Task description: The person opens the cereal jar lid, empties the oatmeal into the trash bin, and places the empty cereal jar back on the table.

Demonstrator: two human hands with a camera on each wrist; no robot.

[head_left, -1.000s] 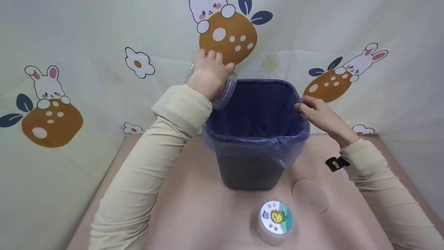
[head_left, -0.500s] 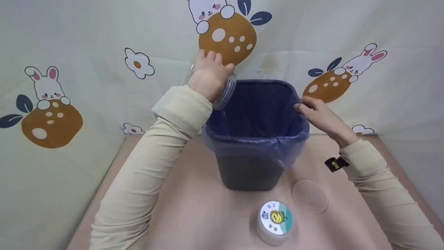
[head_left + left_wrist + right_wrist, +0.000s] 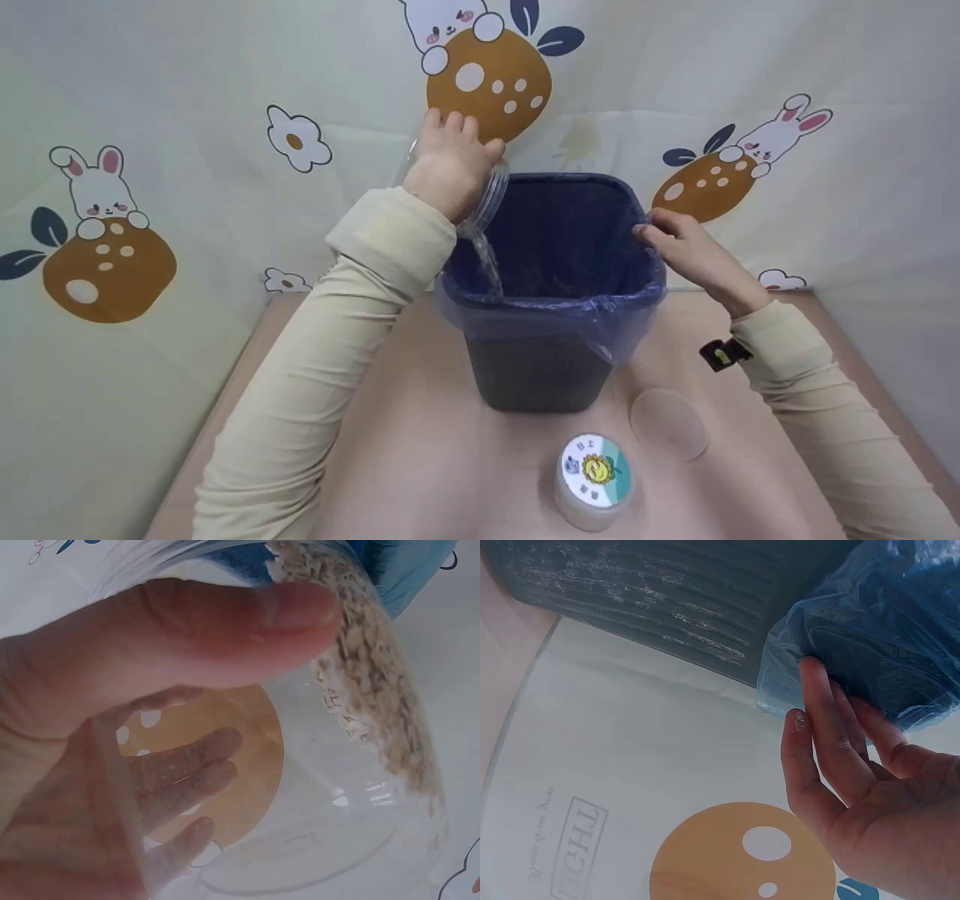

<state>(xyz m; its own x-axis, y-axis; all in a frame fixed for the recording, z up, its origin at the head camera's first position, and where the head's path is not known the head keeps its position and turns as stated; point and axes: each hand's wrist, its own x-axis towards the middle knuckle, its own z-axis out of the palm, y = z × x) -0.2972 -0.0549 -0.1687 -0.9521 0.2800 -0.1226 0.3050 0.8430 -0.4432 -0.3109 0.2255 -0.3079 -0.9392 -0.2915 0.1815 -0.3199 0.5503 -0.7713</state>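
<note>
My left hand (image 3: 450, 165) grips a clear plastic jar (image 3: 493, 195), tipped sideways with its mouth over the left rim of a dark trash can (image 3: 540, 375). Beige flakes (image 3: 375, 682) lie along the jar's lower wall in the left wrist view, and a thin stream of flakes (image 3: 487, 262) falls from the mouth into the can. A blue plastic bag (image 3: 626, 326) lines the can and folds over its rim. At the right rim my right hand (image 3: 690, 251) holds the edge, thumb on top and fingers against the outside of the bag.
A round tub (image 3: 596, 480) with a sunflower label stands on the pinkish table (image 3: 420, 465) in front of the can. To its right lies a clear round lid (image 3: 669, 425). Printed fabric (image 3: 360, 67) with rabbits and oranges hangs behind and at the sides.
Flakes now pour from the jar's mouth into the trash can; no stream showed in the earlier frames. Both hands and the can have stayed in place.
</note>
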